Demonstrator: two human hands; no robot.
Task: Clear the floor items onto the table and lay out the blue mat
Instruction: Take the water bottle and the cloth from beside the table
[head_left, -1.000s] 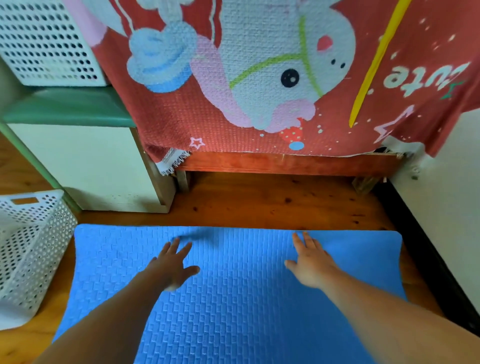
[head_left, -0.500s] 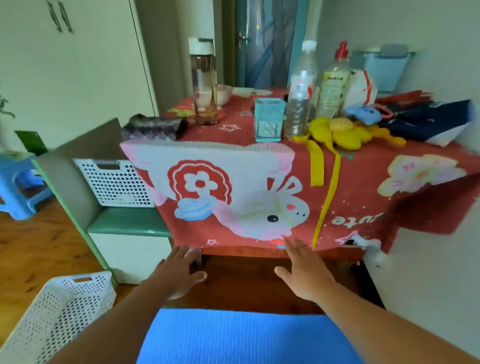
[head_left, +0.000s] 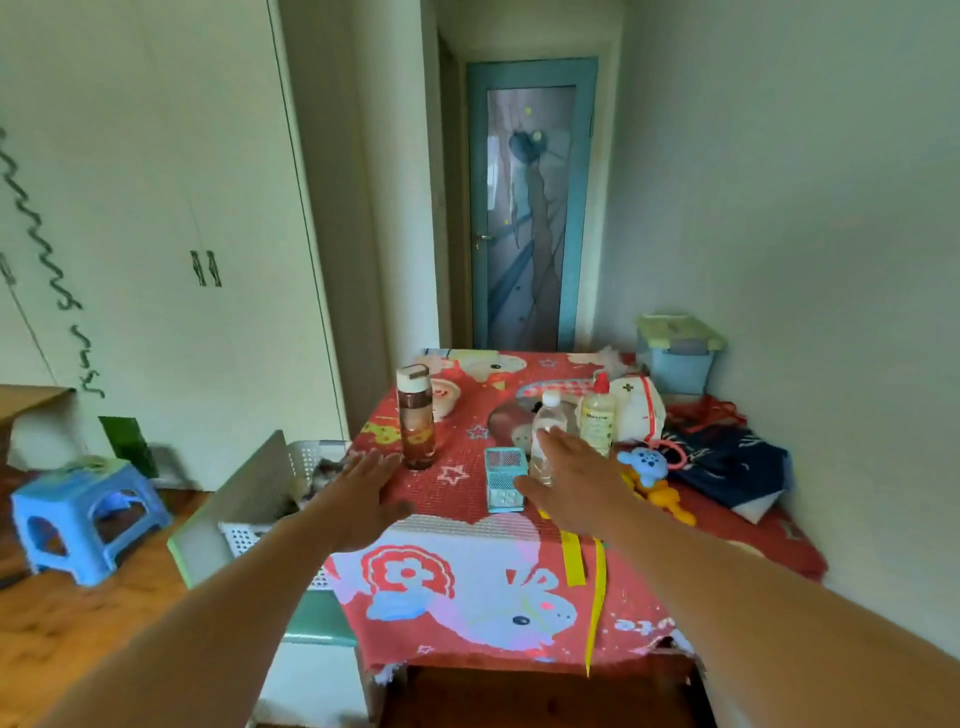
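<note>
Head view: left hand (head_left: 358, 499) and right hand (head_left: 571, 480) splayed, empty-gripped, over the table (head_left: 769, 545); labels unreadable.

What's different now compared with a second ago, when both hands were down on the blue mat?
The view has swung up from the floor to the table; the mat is out of sight. Both hands came off it: the left hand and right hand now reach, open and empty, over the tabletop. The brown bottle and teal box stand as before.
</note>
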